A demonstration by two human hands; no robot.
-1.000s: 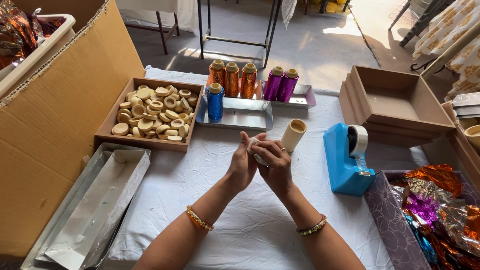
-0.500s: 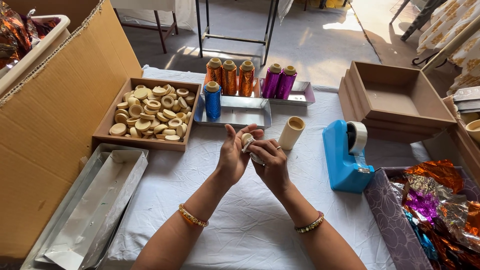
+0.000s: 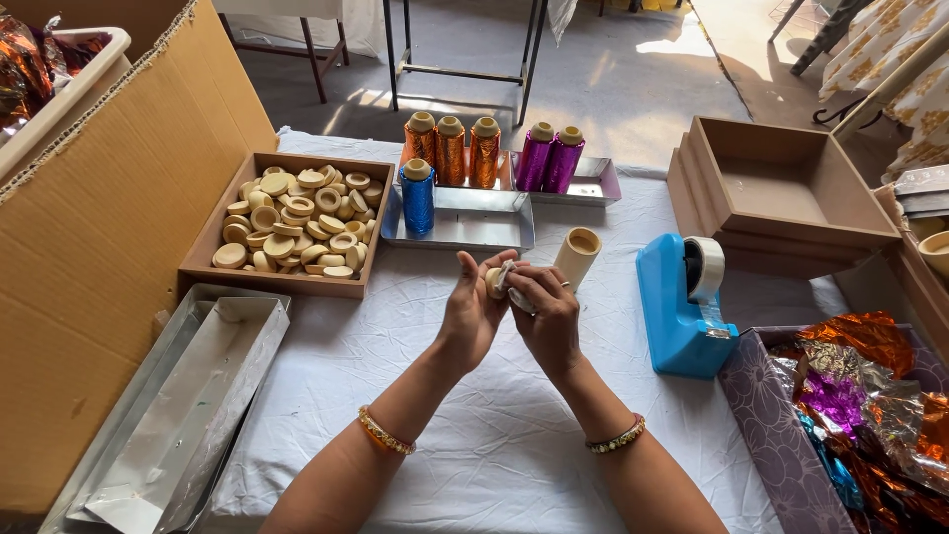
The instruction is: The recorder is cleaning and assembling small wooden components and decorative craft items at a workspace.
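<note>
1. The left hand (image 3: 473, 314) is curled, its fingers closed around a small round pale wooden disc (image 3: 493, 281) held up above the counter (image 3: 494, 435), which is draped in a white cloth.
2. The right hand (image 3: 544, 314) is curled too, its fingertips pinching a bit of pale, shiny wrapping (image 3: 510, 280) against the disc; the two hands touch each other around it.
3. Just beyond the right hand stands a cream cylindrical bare spool (image 3: 576, 257), tilted slightly, close to the knuckles.
4. To the right sits a blue plastic tape dispenser (image 3: 678, 307) carrying a roll of clear tape (image 3: 705, 269), apart from the hands.
5. A shallow brown wooden tray (image 3: 203, 259) at the left holds a heap of pale round wooden discs (image 3: 297, 220) like the one in hand.
6. A silver metal tray (image 3: 474, 222) beyond the hands holds one blue metallic thread spool (image 3: 418, 196) standing upright.
7. Behind it stand three orange metallic thread spools (image 3: 453, 150), and two purple metallic thread spools (image 3: 551, 156) stand in a second silver tray (image 3: 598, 183).
8. An empty brown wooden box (image 3: 791, 198) stands at the far right.
9. A purple patterned box (image 3: 766, 425) at the near right holds crumpled foil sheets (image 3: 870, 405) in orange, purple and blue.
10. Long silver foil-lined trays (image 3: 178, 405) lie nested at the near left, beside a large cardboard box wall (image 3: 109, 227).
</note>
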